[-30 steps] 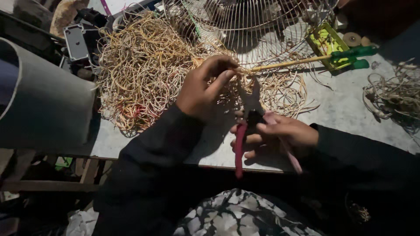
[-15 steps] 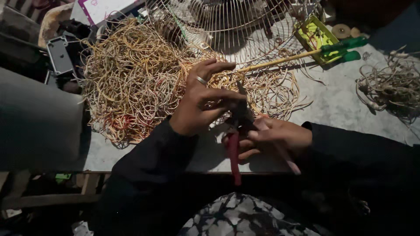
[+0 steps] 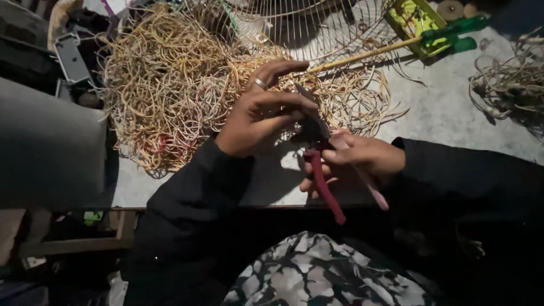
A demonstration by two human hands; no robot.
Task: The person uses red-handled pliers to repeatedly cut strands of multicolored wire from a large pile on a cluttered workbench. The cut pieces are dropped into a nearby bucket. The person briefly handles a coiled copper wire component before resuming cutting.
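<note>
Left hand (image 3: 258, 116) moved nearer, pinching one wire, right hand (image 3: 357, 158) gripping one pliers (image 3: 320, 170) (red-handled)

Both arms in dark long sleeves, forearms angled inward from lower frame, hands meeting at centre. Left hand (image 3: 262, 113) raised, back toward camera, fingers curled with tips pinched together, ring on one finger. Right hand (image 3: 358, 160) lower, fingers wrapped closed, knuckles up, almost touching left fingertips.
</note>
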